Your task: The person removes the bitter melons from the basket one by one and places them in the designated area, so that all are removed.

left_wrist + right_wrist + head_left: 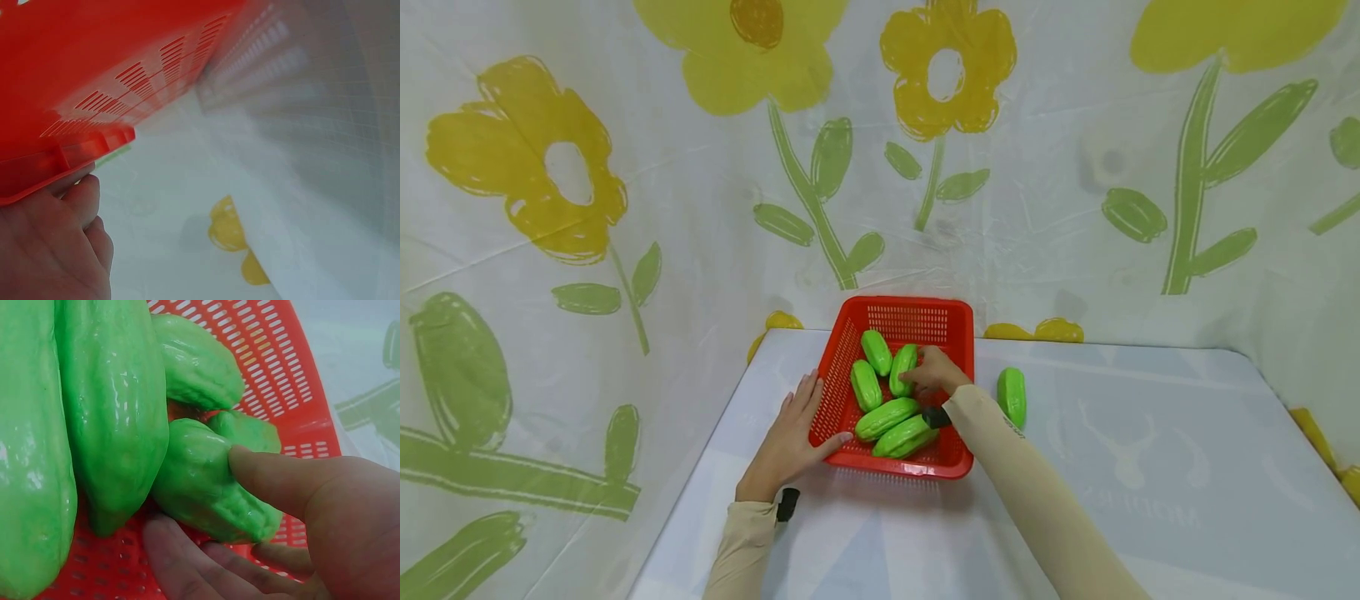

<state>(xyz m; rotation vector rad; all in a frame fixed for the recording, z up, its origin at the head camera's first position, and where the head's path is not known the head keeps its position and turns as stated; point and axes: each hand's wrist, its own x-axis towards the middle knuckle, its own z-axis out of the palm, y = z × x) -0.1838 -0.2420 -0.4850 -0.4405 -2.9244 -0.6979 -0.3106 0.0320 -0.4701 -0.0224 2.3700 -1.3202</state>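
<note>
A red basket (pixel 958 471) stands on the pale table (pixel 1105 517); clock directions run from its middle, 12 pointing away from the person. The right hand (pixel 937 372) reaches in from 4 o'clock, fingers bent, and pinches the held gourd (pixel 902 367) at 1 o'clock inside the basket. In the right wrist view its thumb presses one side of that gourd, the fingers lying along the other. Four more green gourds share the basket: one at 11 (pixel 876 352), one at 9 (pixel 866 386), and two side by side toward 6, the inner (pixel 886 419) and the outer (pixel 898 438). A loose gourd (pixel 1012 397) lies on the table at 3 o'clock, just beside the basket.

The left hand (pixel 790 437) is spread, fingers nearly straight against the basket's 9 o'clock side, thumb at the rim near 7. Cream sleeves (pixel 1037 492) cover both arms. At 12 o'clock, behind the table, hangs a white sheet (pixel 1037 242) printed with yellow flowers (pixel 722 62).
</note>
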